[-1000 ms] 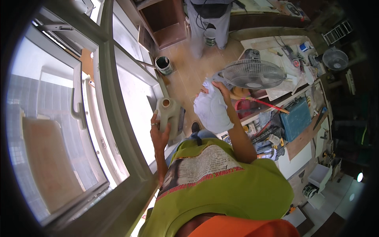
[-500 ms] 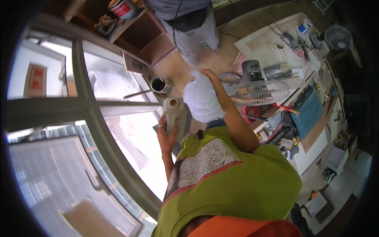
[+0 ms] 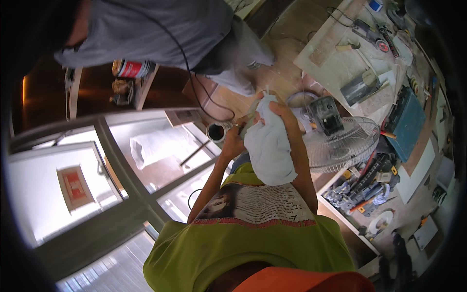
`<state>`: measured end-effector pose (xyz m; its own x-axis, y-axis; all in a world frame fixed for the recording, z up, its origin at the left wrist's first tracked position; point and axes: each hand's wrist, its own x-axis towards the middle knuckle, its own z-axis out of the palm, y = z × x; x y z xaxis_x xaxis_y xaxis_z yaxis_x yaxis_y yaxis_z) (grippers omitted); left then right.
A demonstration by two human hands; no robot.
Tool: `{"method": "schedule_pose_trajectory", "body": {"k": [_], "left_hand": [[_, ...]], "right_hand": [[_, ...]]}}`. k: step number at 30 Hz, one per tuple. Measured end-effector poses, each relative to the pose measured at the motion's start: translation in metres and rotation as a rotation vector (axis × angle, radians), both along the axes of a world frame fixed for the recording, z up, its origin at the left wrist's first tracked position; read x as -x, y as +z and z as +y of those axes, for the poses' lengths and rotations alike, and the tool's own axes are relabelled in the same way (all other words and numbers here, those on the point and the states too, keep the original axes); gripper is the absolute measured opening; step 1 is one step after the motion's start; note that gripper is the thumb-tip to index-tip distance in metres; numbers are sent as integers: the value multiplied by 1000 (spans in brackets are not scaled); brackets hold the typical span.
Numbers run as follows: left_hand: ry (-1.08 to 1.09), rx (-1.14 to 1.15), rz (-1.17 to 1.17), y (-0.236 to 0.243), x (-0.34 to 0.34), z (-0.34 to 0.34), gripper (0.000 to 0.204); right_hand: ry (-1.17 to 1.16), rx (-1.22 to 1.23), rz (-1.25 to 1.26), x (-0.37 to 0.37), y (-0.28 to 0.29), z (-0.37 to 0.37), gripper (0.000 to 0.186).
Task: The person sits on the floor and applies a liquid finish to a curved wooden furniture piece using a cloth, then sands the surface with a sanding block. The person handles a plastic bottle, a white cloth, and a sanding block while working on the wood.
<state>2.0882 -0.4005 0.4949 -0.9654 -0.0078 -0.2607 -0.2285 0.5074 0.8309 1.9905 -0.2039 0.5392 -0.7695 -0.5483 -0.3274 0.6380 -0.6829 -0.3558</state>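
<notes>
Close together in front of my body are my left hand (image 3: 234, 140) and my right hand (image 3: 281, 114). My right hand grips a bunched white cloth (image 3: 267, 146). My left hand is closed on the pale plastic jug (image 3: 251, 115), which is mostly hidden behind the cloth. A dark-filled bucket (image 3: 215, 131) stands on the floor just left of my left hand. A standing fan (image 3: 343, 143) is just right of my right arm.
A person in grey clothes (image 3: 160, 34) stands ahead at upper left, beside wooden shelving (image 3: 73, 90) and a hanging black cable. Glazed window frames (image 3: 107, 155) fill the lower left. A cluttered workbench (image 3: 318, 48), a teal case (image 3: 408, 131) and loose tools (image 3: 360, 185) lie on the right.
My view has swung forward, bringing more of the other person and shelving in. The jug has moved in behind the cloth, and my hands are closer together.
</notes>
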Motion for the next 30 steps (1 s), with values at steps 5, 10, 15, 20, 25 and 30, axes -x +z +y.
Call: {"method": "schedule_pose_trajectory", "body": {"k": [5, 10, 15, 20, 25, 30], "left_hand": [[-159, -295, 294, -52, 60, -46, 66], [-80, -18, 295, -34, 125, -60, 64], [193, -285, 126, -29, 173, -62, 60], [146, -330, 176, -45, 240, -52, 59], [137, -262, 195, -44, 337, -30, 60], [269, -200, 130, -25, 394, -17, 63]], "right_hand": [[-108, -25, -160, 70, 14, -63, 36], [-248, 25, -98, 161, 15, -72, 39], [-337, 39, -94, 258, 7, -71, 38], [-498, -162, -72, 355, -12, -65, 36], [-494, -91, -114, 509, -144, -48, 30], [-274, 9, -244, 565, -207, -37, 31]]}}
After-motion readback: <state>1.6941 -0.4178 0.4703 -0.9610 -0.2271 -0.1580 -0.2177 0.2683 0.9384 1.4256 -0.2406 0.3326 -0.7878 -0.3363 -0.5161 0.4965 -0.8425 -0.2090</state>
